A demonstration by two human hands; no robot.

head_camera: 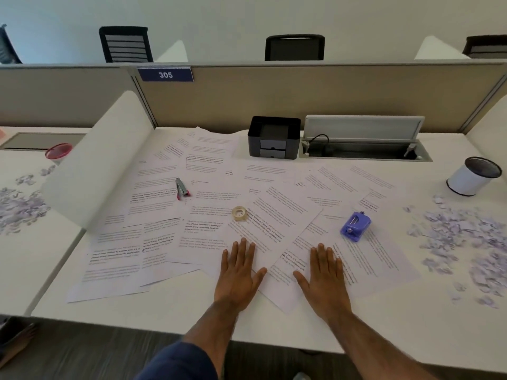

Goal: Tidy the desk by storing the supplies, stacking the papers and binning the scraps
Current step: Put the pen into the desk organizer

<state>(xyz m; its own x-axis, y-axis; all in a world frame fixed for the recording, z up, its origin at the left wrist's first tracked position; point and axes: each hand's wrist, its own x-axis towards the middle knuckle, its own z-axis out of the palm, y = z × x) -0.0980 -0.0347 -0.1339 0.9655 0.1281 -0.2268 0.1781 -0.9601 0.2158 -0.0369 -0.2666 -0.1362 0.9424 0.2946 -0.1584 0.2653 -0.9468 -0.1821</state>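
The desk [178,311] is a smooth, matt white laminate. Over it lie thin matt paper sheets [208,237] with black print. At the right edge sits torn paper — rough-edged scraps [461,237]. The hole punch [355,226] right of centre looks like glossy purple plastic; the tape roll [239,213] is clear and shiny. At upper centre, the organiser [273,137] is matt dark plastic — the partition [301,94] behind it looks cloth-covered.

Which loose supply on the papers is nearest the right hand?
The purple hole punch, just beyond the right hand. The tape roll lies ahead of the left hand; the stapler is farther back left.
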